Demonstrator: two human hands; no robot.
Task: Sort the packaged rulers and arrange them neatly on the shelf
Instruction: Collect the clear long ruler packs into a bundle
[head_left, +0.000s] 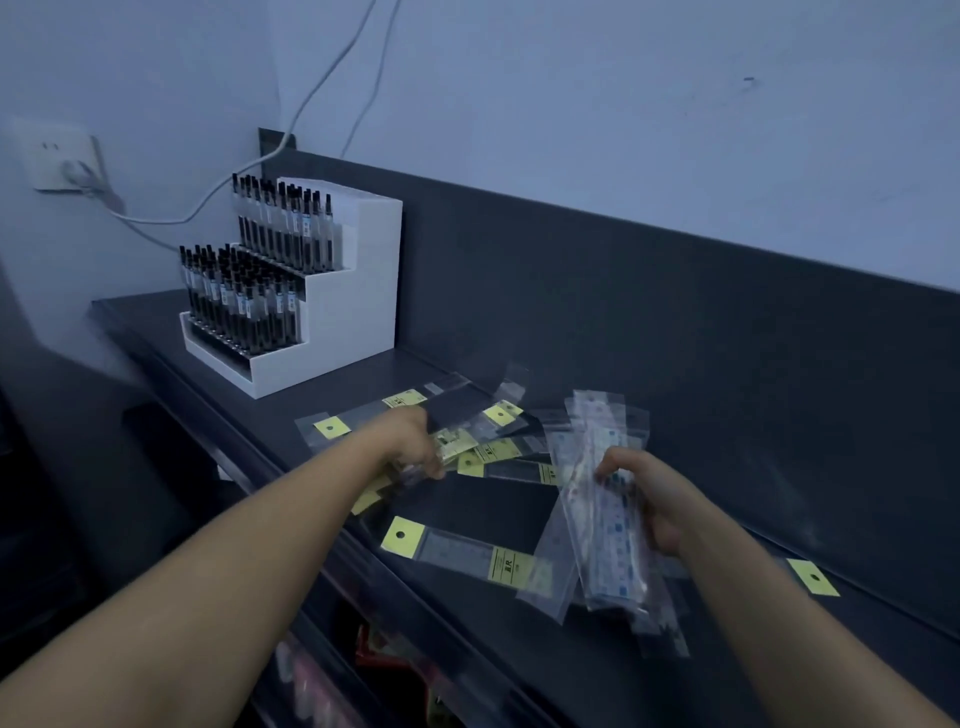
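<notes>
Yellow-tagged rulers (462, 553) in clear sleeves lie scattered and overlapping on the dark shelf (727, 457); a blue-printed bundle (610, 519) tilts at right.

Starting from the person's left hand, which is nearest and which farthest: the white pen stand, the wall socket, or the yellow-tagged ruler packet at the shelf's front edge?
1. Yellow-tagged ruler packet, just this side of the left hand.
2. White pen stand, back left on the shelf.
3. Wall socket, far left wall.

Two bare forearms, slim and uncovered from the near edge of view to the wrists. The left grip (410, 441) and right grip (652, 501) are bare as well, both blurred.
</notes>
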